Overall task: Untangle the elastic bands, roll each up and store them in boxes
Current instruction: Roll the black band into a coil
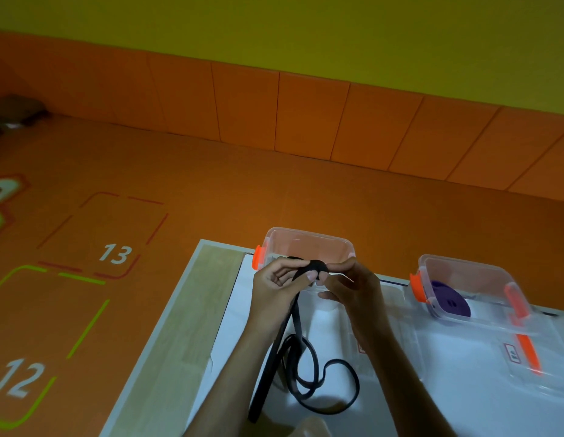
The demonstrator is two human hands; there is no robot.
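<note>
A black elastic band (309, 370) hangs from my two hands down onto the white table sheet, where its loose length lies in loops. Its upper end is wound into a small roll (318, 267) held between both hands. My left hand (279, 287) pinches the band just left of the roll. My right hand (350, 285) grips the roll from the right with fingers and thumb. Behind the hands stands a clear plastic box (305, 244) with orange clips, open. A second clear box (473, 288) to the right holds a rolled purple band (450, 299).
The table (179, 357) has a pale wooden strip along its left edge and a white sheet under clear plastic. A clear lid with an orange clip (526, 348) lies by the right box. The orange floor with numbered squares lies beyond the table.
</note>
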